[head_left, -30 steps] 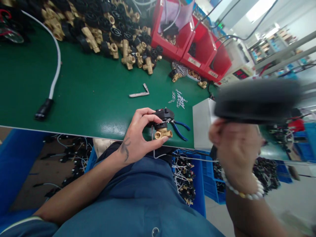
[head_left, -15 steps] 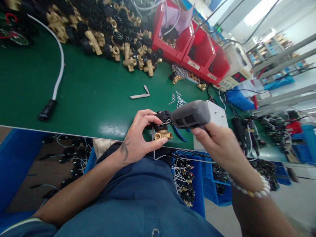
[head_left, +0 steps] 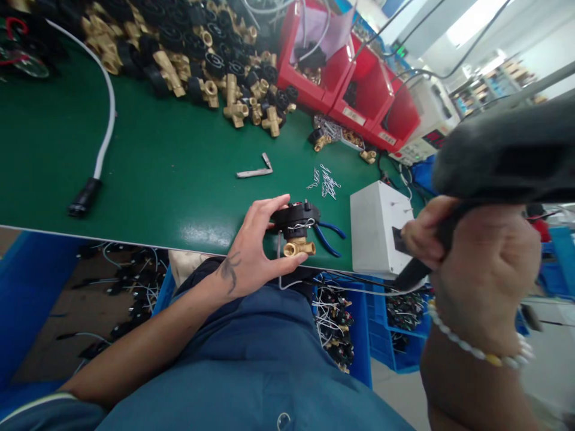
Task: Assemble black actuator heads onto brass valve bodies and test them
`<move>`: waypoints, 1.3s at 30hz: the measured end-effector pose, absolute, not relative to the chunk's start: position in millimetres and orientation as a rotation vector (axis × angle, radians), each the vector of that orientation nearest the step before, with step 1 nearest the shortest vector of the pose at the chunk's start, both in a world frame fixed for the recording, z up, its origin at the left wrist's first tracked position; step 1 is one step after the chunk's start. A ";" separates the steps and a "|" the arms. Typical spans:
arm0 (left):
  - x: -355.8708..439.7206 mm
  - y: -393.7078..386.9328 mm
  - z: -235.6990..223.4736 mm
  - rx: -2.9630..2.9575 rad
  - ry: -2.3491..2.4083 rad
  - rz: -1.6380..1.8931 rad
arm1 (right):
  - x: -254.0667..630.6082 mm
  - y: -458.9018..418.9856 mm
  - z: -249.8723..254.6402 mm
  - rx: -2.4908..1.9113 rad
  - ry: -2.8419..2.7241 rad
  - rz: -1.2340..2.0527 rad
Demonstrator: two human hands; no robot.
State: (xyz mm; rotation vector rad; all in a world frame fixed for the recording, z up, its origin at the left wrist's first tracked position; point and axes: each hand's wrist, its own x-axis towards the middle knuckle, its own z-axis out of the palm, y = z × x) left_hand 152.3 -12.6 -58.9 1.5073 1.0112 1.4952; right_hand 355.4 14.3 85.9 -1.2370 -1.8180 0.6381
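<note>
My left hand (head_left: 251,251) is closed around a brass valve (head_left: 296,247) with a round black head (head_left: 296,212), its thumb on the brass and its fingers at the black part. A bent wire clip (head_left: 302,225) crosses the neck between them. My right hand (head_left: 476,257) grips the handle of a dark grey power screwdriver (head_left: 503,155), raised off to the right above a white box; its tip is out of sight. Just right of the valve lie blue-handled pliers (head_left: 331,238). Loose wire clips (head_left: 329,182) are scattered on the green table (head_left: 179,173) beyond them.
Brass valves with black caps (head_left: 215,66) are heaped at the back. Red bins (head_left: 359,99) stand beside a white box (head_left: 377,230) with pins on its side. An L-shaped metal piece (head_left: 256,170) and a grey cable (head_left: 108,120) lie on the table. Blue crates (head_left: 363,335) sit below.
My right hand has lifted the power screwdriver away from the valve, up and to the right. The valve, its clip and the pliers now show more fully. My left hand stays on the valve.
</note>
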 end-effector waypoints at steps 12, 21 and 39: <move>146.6 -9.4 -59.2 1.688 1.036 1.433 | 356.9 13.1 81.4 -1.219 -1.793 0.667; 148.6 -8.9 -60.2 1.678 1.020 1.444 | 351.9 5.6 87.0 -1.397 -1.928 0.830; 146.9 -10.2 -58.9 1.694 1.068 1.416 | 356.2 8.2 68.5 -1.553 -2.154 0.975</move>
